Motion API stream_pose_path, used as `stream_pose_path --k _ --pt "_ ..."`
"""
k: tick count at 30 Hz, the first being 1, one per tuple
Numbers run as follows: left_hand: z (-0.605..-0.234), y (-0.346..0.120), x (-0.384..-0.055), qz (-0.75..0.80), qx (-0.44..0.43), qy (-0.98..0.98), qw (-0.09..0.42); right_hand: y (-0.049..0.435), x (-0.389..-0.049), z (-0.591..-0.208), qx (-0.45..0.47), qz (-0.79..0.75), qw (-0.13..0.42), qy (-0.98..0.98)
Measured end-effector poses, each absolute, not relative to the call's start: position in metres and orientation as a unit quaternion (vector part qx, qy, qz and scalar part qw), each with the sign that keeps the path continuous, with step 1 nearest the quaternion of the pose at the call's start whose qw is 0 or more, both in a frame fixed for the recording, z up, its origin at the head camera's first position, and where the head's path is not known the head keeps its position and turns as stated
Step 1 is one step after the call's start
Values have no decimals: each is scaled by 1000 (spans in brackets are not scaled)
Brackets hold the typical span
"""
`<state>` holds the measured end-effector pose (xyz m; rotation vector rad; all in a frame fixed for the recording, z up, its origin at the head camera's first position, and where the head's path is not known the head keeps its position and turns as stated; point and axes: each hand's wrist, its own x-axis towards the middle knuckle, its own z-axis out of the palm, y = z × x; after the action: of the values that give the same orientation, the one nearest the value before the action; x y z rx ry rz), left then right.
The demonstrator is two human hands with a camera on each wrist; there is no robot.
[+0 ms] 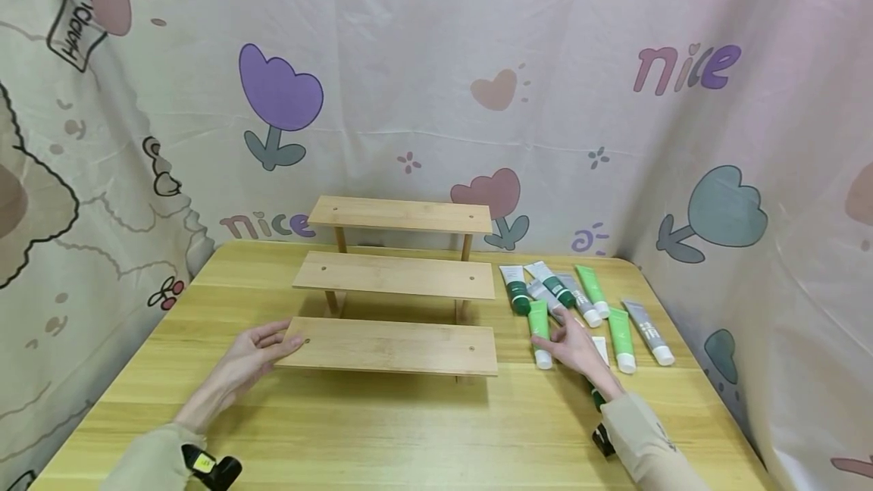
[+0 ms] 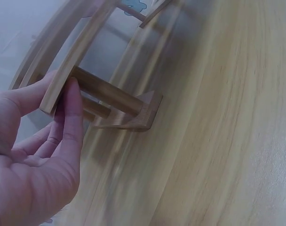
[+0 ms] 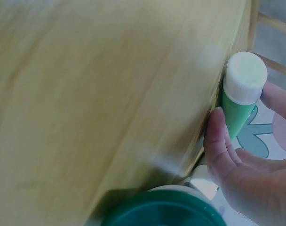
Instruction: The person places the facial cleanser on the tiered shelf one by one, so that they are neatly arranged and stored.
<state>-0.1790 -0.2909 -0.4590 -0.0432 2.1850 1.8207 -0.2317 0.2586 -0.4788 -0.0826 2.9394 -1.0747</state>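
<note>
A three-step wooden display rack (image 1: 389,345) stands on the table. My left hand (image 1: 248,358) pinches the left end of its lowest board, thumb on top and fingers beneath, as the left wrist view also shows. Over to the right, my right hand (image 1: 576,345) holds a light green tube (image 1: 539,322) with a white cap between thumb and fingers. In the right wrist view, the fingers lie on both sides of that tube (image 3: 237,115), just below its cap. The tube is low at the table surface. Part of another tube is hidden under my right wrist.
Around my right hand lie several more tubes: white and dark green tubes (image 1: 514,290), light green tubes (image 1: 621,339) and grey tubes (image 1: 648,332). The wooden table (image 1: 327,430) extends in front of the rack. A patterned curtain (image 1: 409,59) hangs behind and at both sides.
</note>
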Motion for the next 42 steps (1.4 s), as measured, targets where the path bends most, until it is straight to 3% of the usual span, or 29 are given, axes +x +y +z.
stream_pose_path --k 12,42 --pt "-459 -288 -178 626 -33 766 146 257 -229 -475 -9 -376 42 926" --pt "-459 -286 -176 646 -34 750 139 256 -225 -456 36 -323 17 945"
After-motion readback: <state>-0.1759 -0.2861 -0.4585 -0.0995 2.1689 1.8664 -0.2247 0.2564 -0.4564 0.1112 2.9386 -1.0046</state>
